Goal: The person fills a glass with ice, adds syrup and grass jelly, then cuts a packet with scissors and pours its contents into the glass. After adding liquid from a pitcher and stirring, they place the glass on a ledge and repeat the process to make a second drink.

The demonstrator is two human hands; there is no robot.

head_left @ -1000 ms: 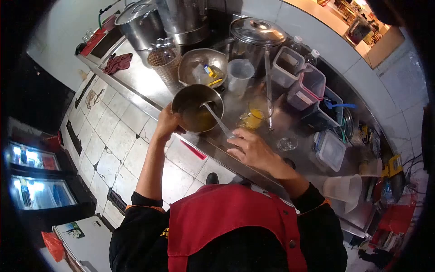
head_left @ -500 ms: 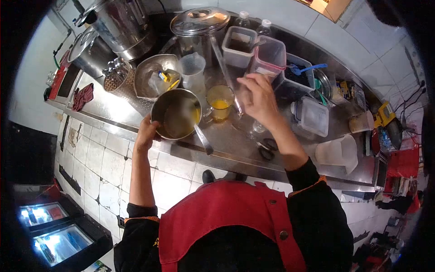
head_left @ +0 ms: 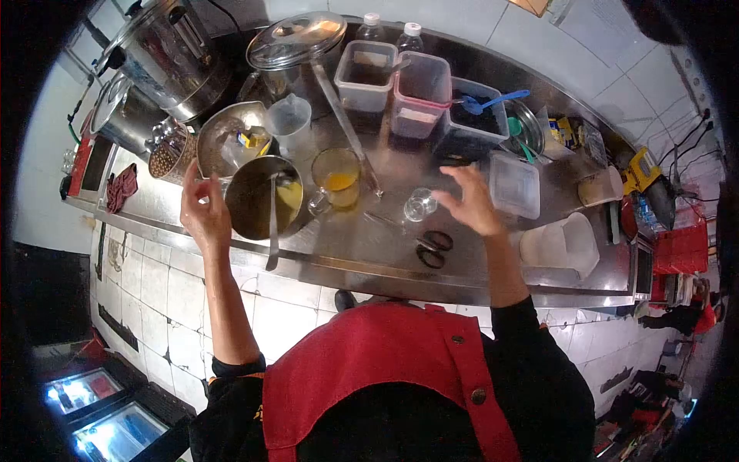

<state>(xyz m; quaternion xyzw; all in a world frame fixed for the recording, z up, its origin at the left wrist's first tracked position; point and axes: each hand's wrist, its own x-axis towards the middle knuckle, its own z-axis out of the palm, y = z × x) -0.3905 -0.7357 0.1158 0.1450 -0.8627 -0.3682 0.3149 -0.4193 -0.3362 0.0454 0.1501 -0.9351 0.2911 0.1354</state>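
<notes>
My left hand (head_left: 206, 215) is held up just left of the metal pot (head_left: 240, 219), its fingers loosely bent and apart with nothing in them. The pot holds a yellowish liquid, and a long-handled spoon (head_left: 273, 231) leans in it with its handle out over the front rim. Right of the pot stands a glass mug (head_left: 345, 163) with some orange-yellow liquid at the bottom. My right hand (head_left: 473, 204) reaches over the counter with fingers spread, thumb and fingertips close to a small clear glass (head_left: 420, 205). Dark-handled scissors (head_left: 433, 249) lie in front of that glass.
A metal bowl (head_left: 212, 142) with small packets and a clear plastic jug (head_left: 289, 119) stand behind the pot. Plastic tubs (head_left: 422, 85), one with a blue scoop (head_left: 500, 98), line the back. A lidded box (head_left: 514, 185) and a white container (head_left: 558, 245) are on the right.
My left hand has let go of the pot's rim and moved off to its left. My right hand has come down from beside the tubs toward the small glass. The view has shifted right.
</notes>
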